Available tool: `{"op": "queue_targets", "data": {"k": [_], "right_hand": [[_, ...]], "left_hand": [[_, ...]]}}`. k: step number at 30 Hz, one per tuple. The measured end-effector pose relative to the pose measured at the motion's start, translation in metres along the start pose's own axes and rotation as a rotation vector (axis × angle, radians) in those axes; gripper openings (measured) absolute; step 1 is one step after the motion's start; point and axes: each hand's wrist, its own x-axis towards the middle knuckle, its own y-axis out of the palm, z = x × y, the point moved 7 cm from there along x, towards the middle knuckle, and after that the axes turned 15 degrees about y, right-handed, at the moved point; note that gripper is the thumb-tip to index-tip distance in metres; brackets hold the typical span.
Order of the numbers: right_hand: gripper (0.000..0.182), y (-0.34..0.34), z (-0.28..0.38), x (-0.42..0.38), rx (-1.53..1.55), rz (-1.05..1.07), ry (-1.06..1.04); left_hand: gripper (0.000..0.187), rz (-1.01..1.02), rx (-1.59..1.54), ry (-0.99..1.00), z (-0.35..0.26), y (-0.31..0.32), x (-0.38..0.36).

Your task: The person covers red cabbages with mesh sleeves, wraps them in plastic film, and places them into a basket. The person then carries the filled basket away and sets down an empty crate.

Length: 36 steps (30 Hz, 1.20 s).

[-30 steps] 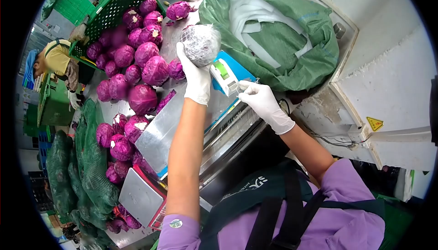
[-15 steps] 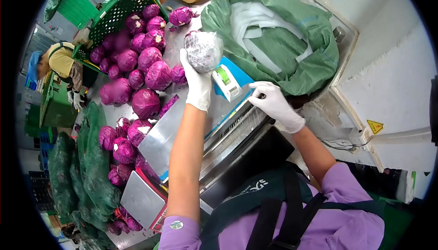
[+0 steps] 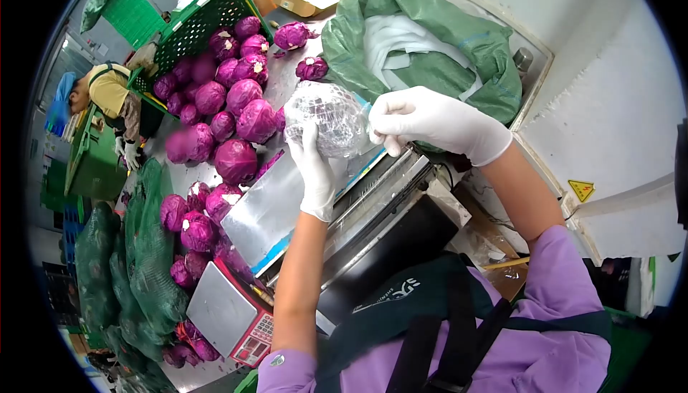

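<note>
A cabbage (image 3: 326, 117) wrapped in crinkled, shiny clear film is held up above the wrapping machine (image 3: 373, 210). My left hand (image 3: 313, 171), in a white glove, grips it from below, thumb up along its near side. At its right side is my gloved right hand (image 3: 430, 122), fingers pinched together close to the film. Whatever lies between those fingertips is too small to make out. Under the hands are the machine's metal plate (image 3: 266, 210) and blue edge. The tape dispenser is hidden behind the cabbage and hands.
Several purple cabbages (image 3: 235, 161) lie along the left, some before a green crate (image 3: 208, 17). A red-and-silver scale (image 3: 222, 310) stands near green mesh sacks (image 3: 154, 250). A green woven bag (image 3: 494, 56) sits at back right. A co-worker (image 3: 107, 92) bends at far left.
My right hand has left the machine's edge and come up to the wrapped cabbage. The left hand has lowered and turned the cabbage, which now covers the tape dispenser.
</note>
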Motion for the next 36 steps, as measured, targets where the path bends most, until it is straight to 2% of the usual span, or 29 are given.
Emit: {"op": "queue_targets", "data": {"k": [3, 6, 10, 16, 21, 23, 27, 30, 32, 36], "right_hand": [[0.021, 0.007, -0.024, 0.01, 0.037, 0.035, 0.065], [0.022, 0.011, -0.055, 0.02, 0.036, 0.057, 0.216], [0.025, 0.018, -0.066, 0.019, 0.068, 0.055, 0.306], [0.025, 0.027, -0.043, 0.0, -0.128, -0.092, 0.318], [0.023, 0.033, -0.035, -0.006, -0.078, -0.085, 0.315], [0.023, 0.039, -0.025, -0.013, -0.054, -0.066, 0.321], [0.021, 0.042, -0.009, -0.012, -0.038, -0.111, 0.228], [0.022, 0.039, -0.014, -0.01, -0.07, -0.098, 0.261], [0.022, 0.036, -0.027, -0.004, -0.081, -0.112, 0.289], [0.024, 0.037, -0.04, 0.005, -0.065, -0.152, 0.27]], "left_hand": [[0.054, -0.011, 0.0, 0.041, -0.013, -0.004, -0.015], [0.054, -0.041, 0.027, 0.084, -0.023, -0.012, -0.022], [0.052, -0.1, -0.048, 0.137, -0.042, -0.012, -0.028], [0.057, -0.075, 0.013, 0.186, -0.053, -0.019, -0.029], [0.054, -0.129, -0.07, 0.195, -0.057, -0.023, -0.03], [0.054, -0.153, 0.053, 0.228, -0.056, -0.03, -0.031], [0.053, -0.172, 0.101, 0.228, -0.048, -0.038, -0.031], [0.053, -0.202, -0.01, 0.181, -0.046, -0.037, -0.034], [0.068, -0.223, -0.079, 0.098, -0.039, -0.042, -0.034], [0.079, -0.166, -0.129, -0.037, -0.038, -0.036, -0.036]]}}
